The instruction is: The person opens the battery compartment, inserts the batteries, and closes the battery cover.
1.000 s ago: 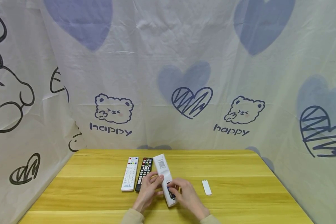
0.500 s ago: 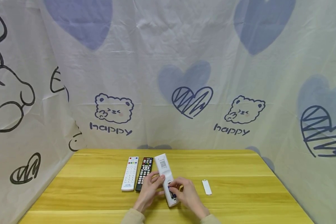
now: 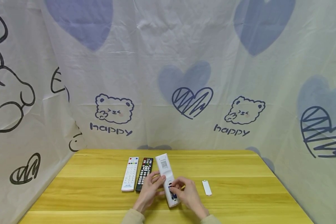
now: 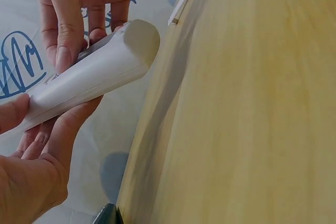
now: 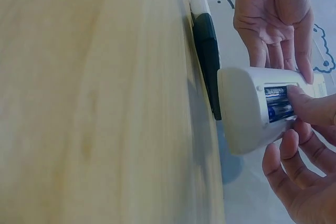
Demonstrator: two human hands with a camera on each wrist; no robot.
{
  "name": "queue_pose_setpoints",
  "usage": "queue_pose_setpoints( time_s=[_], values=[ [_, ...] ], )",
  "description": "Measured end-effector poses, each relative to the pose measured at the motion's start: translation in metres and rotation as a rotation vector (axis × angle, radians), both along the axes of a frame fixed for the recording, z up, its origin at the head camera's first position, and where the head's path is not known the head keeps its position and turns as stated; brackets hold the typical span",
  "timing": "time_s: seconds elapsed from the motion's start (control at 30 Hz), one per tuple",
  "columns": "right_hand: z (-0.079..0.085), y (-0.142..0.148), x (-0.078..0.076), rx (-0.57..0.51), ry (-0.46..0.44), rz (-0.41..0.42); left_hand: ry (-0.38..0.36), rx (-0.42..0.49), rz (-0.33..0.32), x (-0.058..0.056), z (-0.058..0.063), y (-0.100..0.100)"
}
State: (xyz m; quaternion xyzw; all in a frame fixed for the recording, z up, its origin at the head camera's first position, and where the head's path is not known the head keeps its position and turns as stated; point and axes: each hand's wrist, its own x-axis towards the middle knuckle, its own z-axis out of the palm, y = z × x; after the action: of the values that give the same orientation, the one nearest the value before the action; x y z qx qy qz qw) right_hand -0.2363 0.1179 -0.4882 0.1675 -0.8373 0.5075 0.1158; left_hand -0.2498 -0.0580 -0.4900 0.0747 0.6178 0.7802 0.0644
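Note:
A white remote control point(image 3: 163, 166) is tilted back side up above the table, its battery compartment uncovered. My left hand point(image 3: 151, 187) grips it by the sides near the middle, thumb on the near edge and fingers beneath. Two dark blue batteries point(image 5: 278, 103) lie side by side in the compartment in the right wrist view. The thumb and forefinger of my right hand point(image 3: 187, 193) are at the upper end of one battery, the thumb on it; the forefinger's contact is partly hidden. A white battery cover point(image 3: 206, 188) rests on the table to the right.
A white remote point(image 3: 130, 174) and a black remote point(image 3: 146, 169) lie face up, side by side, left of my hands on the wooden table point(image 3: 240, 177). Behind the table hangs a printed cloth point(image 3: 156, 46) with hearts and bears.
The held remote has shifted slightly right. My right fingers have moved a little with it, and more of the blue batteries shows in the compartment. The other remotes and the cover are unmoved.

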Motion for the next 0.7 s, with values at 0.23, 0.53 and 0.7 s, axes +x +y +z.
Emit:
queue_pose_setpoints(
  time_s=[0.23,0.53,0.7],
  values=[
    [-0.0008,0.0029,-0.0013,-0.06,-0.059,-0.015,0.011,0.004,-0.031,-0.0003,0.0007,-0.0014],
    [-0.0001,0.0065,-0.0023,-0.07,-0.098,-0.014,0.013,0.0,-0.058,-0.0023,-0.0003,-0.0033],
    [0.0018,0.0076,-0.001,-0.086,-0.121,0.0,0.019,0.004,-0.077,-0.0024,-0.0019,-0.0039]
  ],
)
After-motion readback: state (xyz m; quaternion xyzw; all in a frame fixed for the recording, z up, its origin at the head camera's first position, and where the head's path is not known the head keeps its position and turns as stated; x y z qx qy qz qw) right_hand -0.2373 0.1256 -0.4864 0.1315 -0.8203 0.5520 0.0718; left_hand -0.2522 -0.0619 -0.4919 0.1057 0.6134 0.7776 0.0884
